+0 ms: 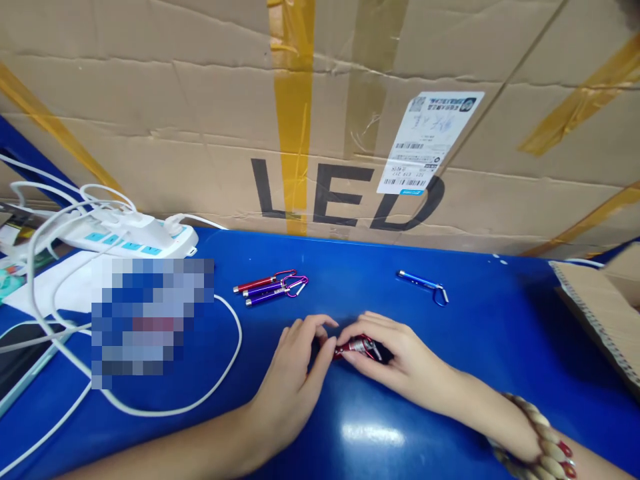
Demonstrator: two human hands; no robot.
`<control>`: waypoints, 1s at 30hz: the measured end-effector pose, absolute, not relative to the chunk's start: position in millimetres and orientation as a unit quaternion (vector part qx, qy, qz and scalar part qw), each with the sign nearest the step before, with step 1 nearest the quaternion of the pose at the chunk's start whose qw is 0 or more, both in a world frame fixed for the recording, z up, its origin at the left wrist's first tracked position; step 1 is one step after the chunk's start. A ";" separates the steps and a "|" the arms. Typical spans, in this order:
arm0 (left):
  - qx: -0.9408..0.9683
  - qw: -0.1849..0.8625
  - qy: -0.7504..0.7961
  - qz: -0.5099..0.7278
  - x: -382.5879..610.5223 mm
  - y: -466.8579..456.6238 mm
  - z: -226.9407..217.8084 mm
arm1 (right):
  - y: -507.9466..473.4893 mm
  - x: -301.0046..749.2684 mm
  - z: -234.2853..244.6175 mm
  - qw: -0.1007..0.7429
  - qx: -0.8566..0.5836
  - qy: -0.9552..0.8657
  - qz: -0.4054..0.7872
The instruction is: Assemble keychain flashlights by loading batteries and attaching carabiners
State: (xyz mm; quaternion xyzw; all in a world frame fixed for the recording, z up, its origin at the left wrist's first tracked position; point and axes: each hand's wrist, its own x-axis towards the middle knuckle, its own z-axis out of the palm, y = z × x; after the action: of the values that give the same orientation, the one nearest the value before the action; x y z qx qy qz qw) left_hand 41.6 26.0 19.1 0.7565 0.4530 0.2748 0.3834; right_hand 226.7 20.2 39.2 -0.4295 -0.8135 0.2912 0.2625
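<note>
A small red keychain penlight [358, 346] with a silver section and a carabiner clip lies low over the blue table between my two hands. My right hand [395, 347] grips it with thumb and fingers from the right. My left hand [293, 367] has its fingers curled, with the thumb against the penlight's left end, which the fingertips partly hide. Beyond my left hand are another red penlight [257, 284] and two purple penlights [265, 295], side by side with their clips to the right. A blue penlight [419, 281] lies alone, farther back on the right.
A large cardboard box [200, 147] marked LED walls off the back of the table [320, 413]. At left are a white power strip [140, 237], looping white cables [220, 393], a phone [25, 360] and a blurred-out patch. An open cardboard flap [595, 313] juts in from the right.
</note>
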 end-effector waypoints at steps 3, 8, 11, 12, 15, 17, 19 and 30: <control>0.759 0.399 0.450 0.248 42.3 26.4 21.9 | 19.7 226.1 39.8 0.278 -0.437 -0.780 0.350; 0.744 0.439 0.432 0.258 41.6 25.7 23.7 | 22.0 228.9 32.3 0.324 -0.463 -0.718 0.406; 0.722 0.458 0.426 0.297 40.6 26.0 23.6 | 26.0 231.7 26.5 0.341 -0.507 -0.663 0.432; 0.724 0.454 0.421 0.304 40.4 26.2 23.8 | 27.5 232.4 25.4 0.346 -0.519 -0.645 0.442; 0.739 0.434 0.403 0.321 40.2 27.5 24.5 | 30.5 232.5 24.7 0.353 -0.517 -0.630 0.461; 0.736 0.430 0.404 0.331 40.6 28.4 24.9 | 30.6 230.8 24.9 0.358 -0.498 -0.657 0.440; 0.733 0.433 0.408 0.330 41.1 28.9 25.2 | 28.9 228.4 24.0 0.363 -0.474 -0.694 0.403; 0.729 0.421 0.380 0.383 41.8 28.4 24.2 | 20.8 225.1 22.5 0.274 -0.439 -0.771 0.371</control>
State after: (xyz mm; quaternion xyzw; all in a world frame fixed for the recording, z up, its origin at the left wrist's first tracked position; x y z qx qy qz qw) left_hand 41.8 28.4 24.2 0.7289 0.3800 0.3832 0.4213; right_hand 225.1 20.8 22.5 -0.4393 -0.7707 0.3712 0.2742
